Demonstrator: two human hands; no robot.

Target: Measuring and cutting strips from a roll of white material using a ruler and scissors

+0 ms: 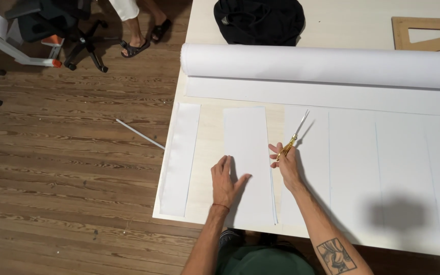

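Note:
My left hand (226, 182) lies flat, fingers spread, on the near end of a cut white fabric strip (246, 147) on the pale table (211, 137). My right hand (284, 164) grips gold-handled scissors (295, 135) just right of that strip, blades open and pointing away toward the roll. A narrower white strip (181, 158) lies along the table's left edge. To the right spreads the white fabric sheet (378, 168) with faint drawn lines, running from the big white fabric roll (322, 65) at the back.
A black cloth bundle (259, 20) and a wooden triangle ruler (426, 33) sit behind the roll. On the wooden floor to the left are a thin white rod (139, 134), an office chair base (80, 46), and another person's sandalled feet (146, 38).

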